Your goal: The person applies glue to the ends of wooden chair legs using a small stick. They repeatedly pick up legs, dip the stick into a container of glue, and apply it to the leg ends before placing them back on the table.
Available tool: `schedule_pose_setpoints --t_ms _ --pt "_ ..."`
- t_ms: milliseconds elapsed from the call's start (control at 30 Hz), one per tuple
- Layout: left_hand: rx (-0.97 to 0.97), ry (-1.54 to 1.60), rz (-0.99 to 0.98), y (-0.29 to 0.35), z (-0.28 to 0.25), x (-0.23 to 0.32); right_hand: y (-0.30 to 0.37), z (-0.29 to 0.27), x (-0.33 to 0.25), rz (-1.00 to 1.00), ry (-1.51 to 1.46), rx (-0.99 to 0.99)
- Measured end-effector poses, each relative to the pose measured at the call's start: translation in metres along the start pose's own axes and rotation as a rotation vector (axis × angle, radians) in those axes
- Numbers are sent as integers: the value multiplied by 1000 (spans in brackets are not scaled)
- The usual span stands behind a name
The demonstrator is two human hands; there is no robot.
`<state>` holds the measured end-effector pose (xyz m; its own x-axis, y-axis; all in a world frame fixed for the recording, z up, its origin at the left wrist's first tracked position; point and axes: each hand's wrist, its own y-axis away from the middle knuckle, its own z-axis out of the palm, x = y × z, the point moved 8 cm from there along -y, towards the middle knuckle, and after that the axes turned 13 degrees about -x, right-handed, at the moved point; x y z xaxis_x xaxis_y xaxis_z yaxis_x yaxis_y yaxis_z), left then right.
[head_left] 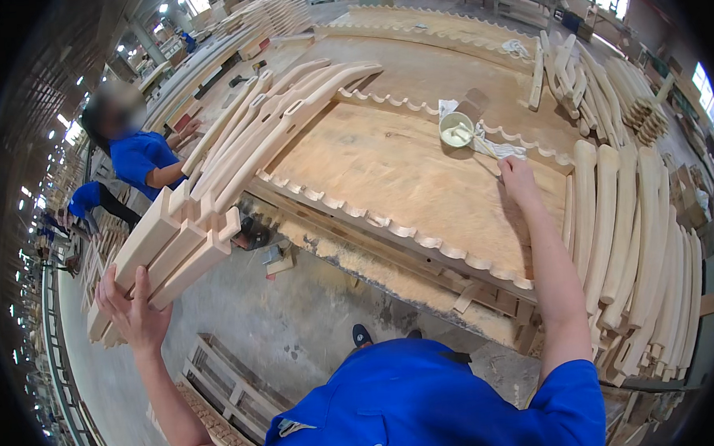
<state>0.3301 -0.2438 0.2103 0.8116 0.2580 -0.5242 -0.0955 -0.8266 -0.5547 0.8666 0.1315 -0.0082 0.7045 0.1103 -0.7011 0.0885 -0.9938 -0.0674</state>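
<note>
My left hand (136,311) rests against the near ends of a stack of pale wooden furniture legs (155,246), its fingers and thumb spread over the wood. The legs slant up and away, and their slotted curved far ends lie over the worktable. Closed, my right hand (517,178) grips a thin stick (488,149) that reaches into a round cup (447,139) of creamy white paste. The stick's far end is hidden in the paste. Beneath the cup, a white cloth (505,150) lies by a scalloped wooden rail (415,105).
A plywood worktable (394,161) has a scalloped rail (389,225) along its near edge too. Many curved wooden parts (624,227) are stacked on the right. A wooden pallet (228,384) lies on the floor. Across the leg stack, a person in blue (143,160) touches the legs.
</note>
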Motion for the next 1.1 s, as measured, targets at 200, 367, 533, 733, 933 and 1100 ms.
schedule_pose_setpoints --t_ms 200,367,533,733,933,1100 --pt "12 48 54 -10 -6 10 1 -9 -22 -145 49 116" --pt "73 67 93 -14 -12 17 -10 -5 -12 -59 -159 20" --pt "46 59 68 -7 -13 16 -12 25 6 137 -504 -210" --pt "11 58 60 -6 -10 16 -14 19 9 67 -330 -136" --pt "6 40 85 -4 -8 18 -10 24 -34 -78 -340 -231" --pt "-2 26 73 1 -6 16 36 39 -187 -536 -294 -434"
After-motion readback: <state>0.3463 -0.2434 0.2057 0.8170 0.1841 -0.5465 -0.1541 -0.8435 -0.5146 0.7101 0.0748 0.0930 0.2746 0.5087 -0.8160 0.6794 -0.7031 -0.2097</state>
